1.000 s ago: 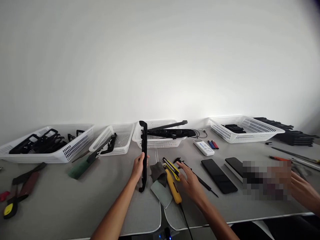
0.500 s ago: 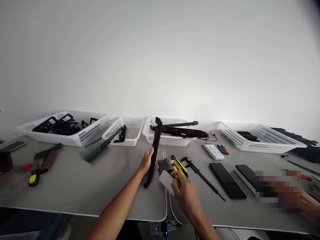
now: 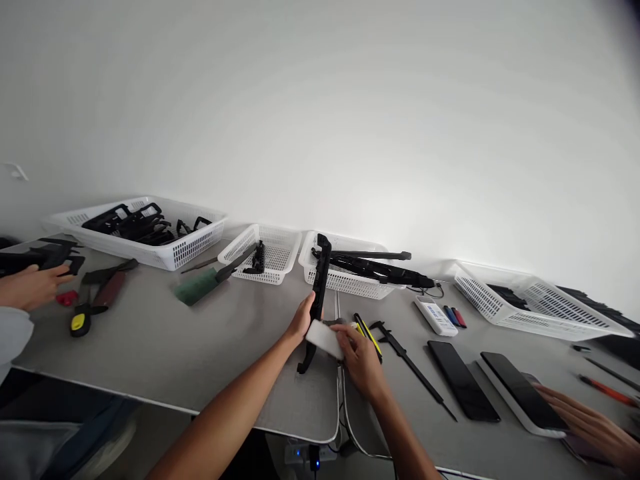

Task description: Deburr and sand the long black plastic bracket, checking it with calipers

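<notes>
My left hand (image 3: 303,319) is closed around the middle of a long black plastic part (image 3: 320,287) with bent ends, holding it upright above the table. Between the fingers of my right hand (image 3: 361,357) is a flat, pale, rectangular piece (image 3: 324,339); its material is unclear. That piece lies across the lower portion of the black part, seemingly against it. Just behind my right hand are a yellow utility knife (image 3: 369,337) and a grey item, mostly hidden. A dark caliper (image 3: 413,368) rests to the right.
White baskets (image 3: 173,257) with black parts line the wall. Two phones (image 3: 464,381) lie right, near a co-worker's hand (image 3: 590,423). Another person's hand (image 3: 33,288) is at far left by a yellow-and-black tool (image 3: 80,324). A green-ended tool (image 3: 197,287) leans on a basket.
My right hand has brought the pale piece left and up, over the black part. Another person's hand has appeared at far left. The whole view has tilted slightly.
</notes>
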Tool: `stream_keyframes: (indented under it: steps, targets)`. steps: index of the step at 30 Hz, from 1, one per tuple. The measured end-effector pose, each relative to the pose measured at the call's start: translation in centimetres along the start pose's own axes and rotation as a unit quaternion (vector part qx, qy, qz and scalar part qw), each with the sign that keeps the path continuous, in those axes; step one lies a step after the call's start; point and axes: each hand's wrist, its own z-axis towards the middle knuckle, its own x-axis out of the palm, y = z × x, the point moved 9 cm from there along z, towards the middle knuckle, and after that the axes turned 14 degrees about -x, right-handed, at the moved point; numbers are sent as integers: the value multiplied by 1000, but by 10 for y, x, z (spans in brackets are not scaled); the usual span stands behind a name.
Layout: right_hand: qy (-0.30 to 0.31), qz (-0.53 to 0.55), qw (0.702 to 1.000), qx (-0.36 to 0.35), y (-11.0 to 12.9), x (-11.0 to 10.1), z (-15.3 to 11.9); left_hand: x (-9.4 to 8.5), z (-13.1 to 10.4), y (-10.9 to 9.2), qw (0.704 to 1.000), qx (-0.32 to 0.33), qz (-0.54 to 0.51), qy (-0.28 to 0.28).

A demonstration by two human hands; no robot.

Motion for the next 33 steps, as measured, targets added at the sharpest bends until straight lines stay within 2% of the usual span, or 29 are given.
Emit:
stream_keyframes:
  steps: [7, 17, 19, 24, 28, 33]
  targets:
    - [3, 20, 1000, -1, -9, -8, 7, -1, 3, 3, 1000, -2, -29, -3]
    - [56, 39, 997, -23, -3, -18, 21, -3, 2, 11, 999, -3, -46, -8]
    - [43, 34, 998, -18, -5, -21, 21, -2, 3, 13, 999, -4, -49, -7]
    - [-53, 47, 997, -8, -8, -32, 22, -3, 7, 20, 998, -20, -60, -11]
    - [-69, 22, 997, 11, -15, -31, 28, -10, 10, 22, 997, -18, -66, -39]
    - [-83, 32, 996, 1, -22, -30, 35, -5, 10, 21, 998, -23, -55, -20]
